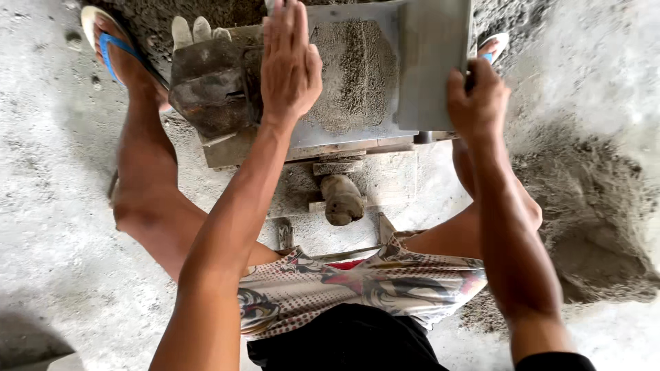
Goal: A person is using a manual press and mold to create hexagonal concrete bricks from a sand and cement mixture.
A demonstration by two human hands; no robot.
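Note:
My left hand (289,58) lies flat, fingers together, on the rim of a metal mould (357,134) filled with grey sandy mix (354,75). My right hand (478,99) grips the edge of a flat grey metal plate (433,62) that covers the mould's right side. A dark, mix-caked scoop (210,86) rests on the mould's left edge, with pale glove fingers (196,31) showing behind it. I squat over the mould, knees apart.
A rounded, mix-crusted handle (342,199) juts from the wooden frame (357,185) under the mould. A heap of grey mix (591,213) lies on the floor at right. My feet wear sandals with blue straps (113,48).

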